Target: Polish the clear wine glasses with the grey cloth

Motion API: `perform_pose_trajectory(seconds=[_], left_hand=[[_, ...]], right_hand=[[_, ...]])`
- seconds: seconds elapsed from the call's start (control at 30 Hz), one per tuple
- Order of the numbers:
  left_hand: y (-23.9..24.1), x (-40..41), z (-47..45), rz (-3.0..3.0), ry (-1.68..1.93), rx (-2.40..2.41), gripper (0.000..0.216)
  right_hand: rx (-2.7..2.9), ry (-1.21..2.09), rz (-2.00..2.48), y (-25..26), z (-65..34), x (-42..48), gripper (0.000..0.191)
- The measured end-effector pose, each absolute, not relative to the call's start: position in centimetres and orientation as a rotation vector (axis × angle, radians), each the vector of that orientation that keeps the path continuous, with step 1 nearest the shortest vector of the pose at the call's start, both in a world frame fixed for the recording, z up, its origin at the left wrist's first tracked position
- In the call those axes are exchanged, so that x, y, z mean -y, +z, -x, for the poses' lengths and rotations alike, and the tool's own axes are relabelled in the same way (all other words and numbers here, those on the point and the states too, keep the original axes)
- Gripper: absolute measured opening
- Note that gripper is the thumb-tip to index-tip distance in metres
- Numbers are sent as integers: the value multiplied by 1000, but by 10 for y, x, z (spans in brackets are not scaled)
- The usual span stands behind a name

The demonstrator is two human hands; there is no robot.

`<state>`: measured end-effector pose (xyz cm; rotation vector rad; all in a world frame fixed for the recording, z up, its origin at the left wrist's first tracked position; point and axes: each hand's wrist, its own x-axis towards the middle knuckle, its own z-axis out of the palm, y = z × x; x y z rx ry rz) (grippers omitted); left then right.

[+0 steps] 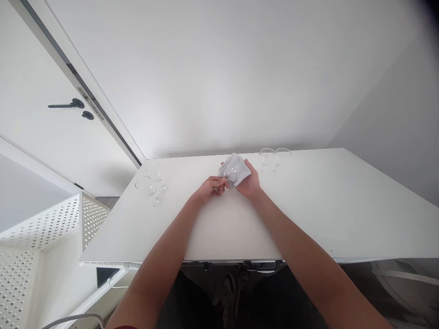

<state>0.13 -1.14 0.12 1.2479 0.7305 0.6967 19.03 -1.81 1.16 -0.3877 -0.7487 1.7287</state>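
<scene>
A clear wine glass (234, 168) lies tilted in a light grey cloth (244, 172), held above the middle of the white table. My right hand (250, 183) cups the cloth and the glass's bowl from the right and below. At the lower left of the bowl, the closed fingers of my left hand (211, 187) pinch what looks like the glass's stem or foot; the exact grip is partly hidden. A ring shows on my left hand.
Two stemmed glasses (148, 186) stand at the left of the white table (308, 205). Another pair of stemmed glasses (266, 157) is near the back edge, right of my hands. A wall rises behind, and a door with a black handle (66, 104) is at left.
</scene>
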Motion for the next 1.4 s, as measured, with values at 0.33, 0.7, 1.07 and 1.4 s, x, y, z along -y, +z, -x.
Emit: perform_pose_trajectory(seconds=[0.33,0.7,1.07,1.4], left_hand=[[4,12,-2,-1256,700,-757,41],[4,19,-11,-1419,879,-879,50],[-5,11,-8,-1550,1165,-1139,38],[-3,13,-9,-1604,1275,-1283,23]], right_hand=[[732,1667,399,10,-193,14,35],[774,1673,400,10,-190,13,51],[782,1635,429,6,-188,11,44],[683,1665,480,-2,-185,8,49]])
